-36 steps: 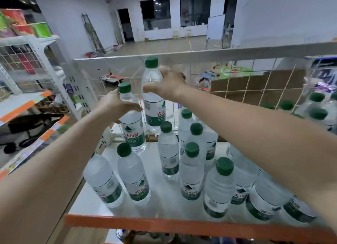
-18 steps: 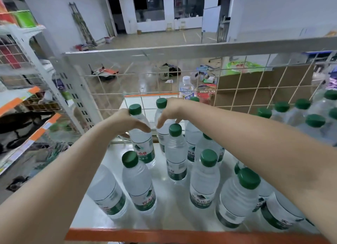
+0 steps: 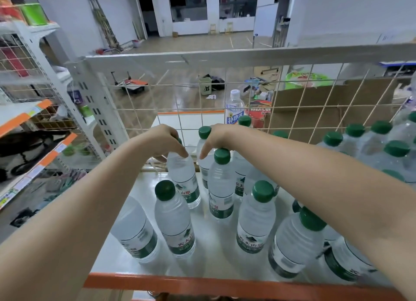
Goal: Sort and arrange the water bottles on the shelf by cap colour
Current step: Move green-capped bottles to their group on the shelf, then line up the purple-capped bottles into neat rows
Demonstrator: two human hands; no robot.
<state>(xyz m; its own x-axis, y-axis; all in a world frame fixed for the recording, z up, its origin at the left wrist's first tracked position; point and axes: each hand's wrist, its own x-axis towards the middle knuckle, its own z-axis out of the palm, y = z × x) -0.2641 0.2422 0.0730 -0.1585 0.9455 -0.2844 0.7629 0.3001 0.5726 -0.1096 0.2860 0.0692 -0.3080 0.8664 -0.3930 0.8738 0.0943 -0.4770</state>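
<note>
We see the left hand (image 3: 162, 140) gripping the top of a green-capped bottle (image 3: 183, 180) standing at the back of the shelf (image 3: 209, 249). The right hand (image 3: 217, 137) curls over a neighbouring bottle (image 3: 203, 163) (cap showing), among other upright green-capped bottles (image 3: 256, 217) before the wire grid (image 3: 299, 111).

Both bare forearms stretched forward from the lower corners, converging toward the middle. Left hand (image 3: 162, 140) palm down, fingers curled over the neck and shoulder of a bottle (image 3: 183, 179), thumb underneath at the left. Right hand (image 3: 217, 138) palm down just beside it, fingers bent downward around the neck of a second bottle (image 3: 203, 163), index fingertip pointing down.
</note>
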